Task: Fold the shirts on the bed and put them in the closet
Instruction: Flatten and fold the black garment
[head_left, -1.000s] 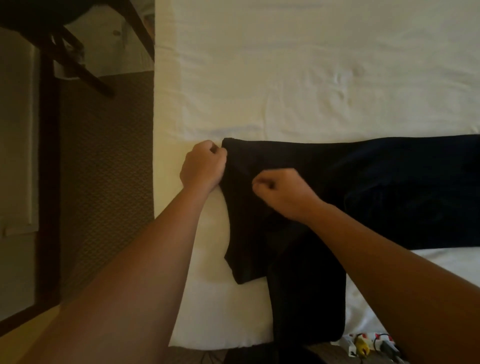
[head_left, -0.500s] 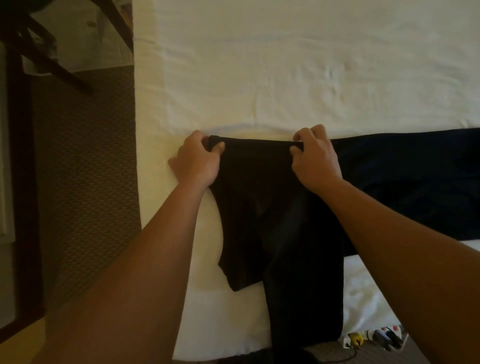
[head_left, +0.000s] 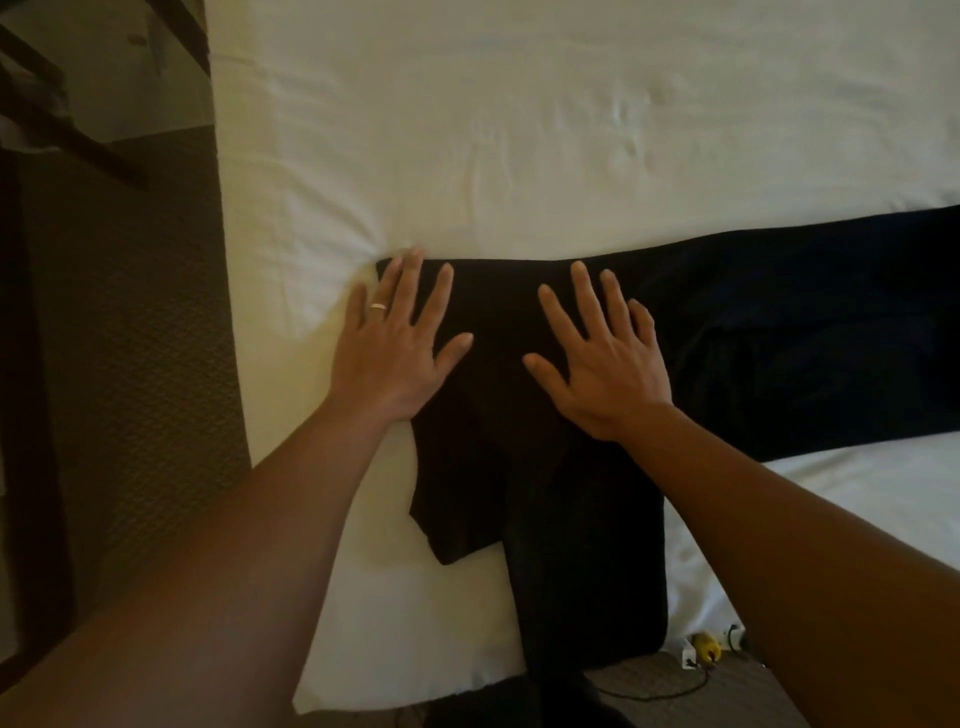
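Hands flat on cloth is what we record at this moment. We find the left hand (head_left: 395, 345) laid palm down on the left end of the black shirt (head_left: 498, 415), its fingers (head_left: 410, 280) straight and spread apart, the outer ones reaching over the shirt's edge onto the white bed (head_left: 519, 130). A plain ring (head_left: 378, 306) sits on one finger of that hand. The right hand (head_left: 605, 364) lies palm down on the same shirt, just to the right of the left hand, fingers likewise straight and spread, gripping nothing.

The shirt rests on the bed near its left corner. Part of it hangs over the bed's near edge toward the floor, and dark cloth runs on to the right of the right hand as far as the picture's edge.

We can read no brand, label or writing on the shirt or bedding. We note no container. Below the bed's near edge, right of the hanging cloth, a white power strip (head_left: 693, 652) with a yellow plug (head_left: 707, 644) lies on the carpet (head_left: 130, 364). Dark wooden furniture (head_left: 67, 124) stands left of the bed.
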